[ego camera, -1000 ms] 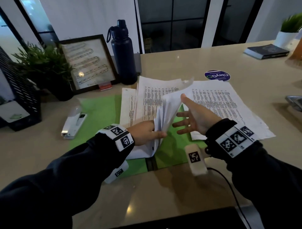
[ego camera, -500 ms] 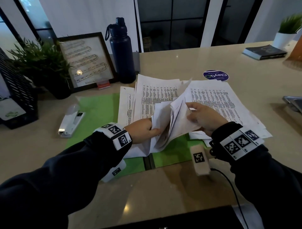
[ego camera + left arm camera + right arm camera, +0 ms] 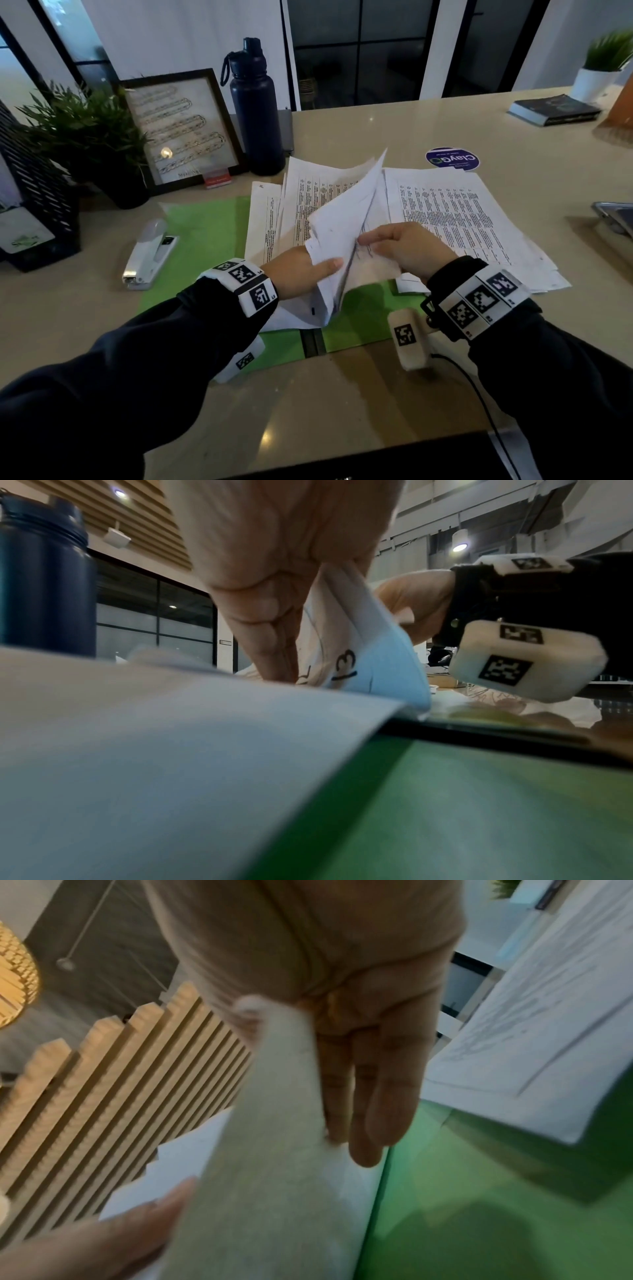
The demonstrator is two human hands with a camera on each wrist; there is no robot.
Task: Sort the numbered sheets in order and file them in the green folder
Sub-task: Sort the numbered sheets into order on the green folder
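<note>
An open green folder (image 3: pixel 205 233) lies flat on the counter. Over its middle I hold a fanned bundle of white numbered sheets (image 3: pixel 339 233). My left hand (image 3: pixel 301 270) grips the bundle's lower left edge, thumb on top. My right hand (image 3: pixel 404 246) pinches the lifted sheets from the right, thumb on one side and fingers (image 3: pixel 373 1096) behind. In the left wrist view a handwritten "3" (image 3: pixel 346 666) shows on a curled sheet corner beside my left hand (image 3: pixel 274 588). A loose pile of printed sheets (image 3: pixel 472 222) spreads to the right, and more sheets (image 3: pixel 267 212) lie behind the bundle.
A white stapler (image 3: pixel 147 253) lies at the folder's left edge. Behind stand a dark bottle (image 3: pixel 255 109), a framed picture (image 3: pixel 181 130) and a potted plant (image 3: pixel 85 137). A black mesh tray (image 3: pixel 34 192) is far left, a round sticker (image 3: pixel 452 159) and a book (image 3: pixel 555 109) far right.
My right hand went from open beside the bundle to pinching the lifted sheets. The sheets now stand higher and more fanned. My left hand stays on the bundle's lower edge.
</note>
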